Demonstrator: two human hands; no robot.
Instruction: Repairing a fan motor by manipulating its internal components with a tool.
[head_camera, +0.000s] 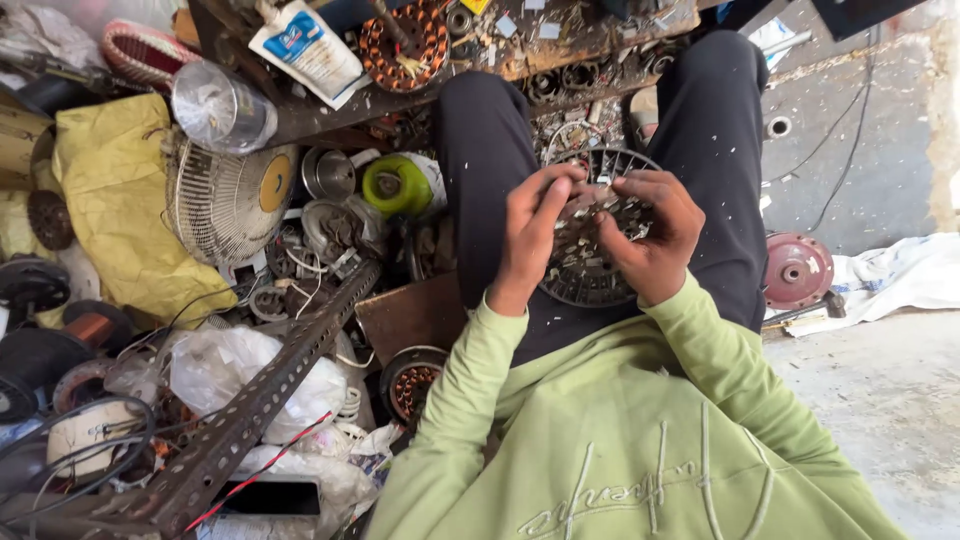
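A round grey metal motor core (590, 262) with slotted teeth rests in my lap, on my dark trousers. My left hand (530, 235) grips its left rim, fingers curled over the top. On the right rim sits my right hand (655, 232), fingers bent onto the slots. Small pale slips stick out of several slots. My light green sleeves run down to the lower edge of the view.
Left of my knees lies a heap of parts: a fan guard (225, 200), a green cap (395, 185), a perforated angle bar (260, 400), plastic bags (240, 365), a copper-wound stator (405, 45) on a bench. A red disc (797, 270) lies on the concrete floor at right.
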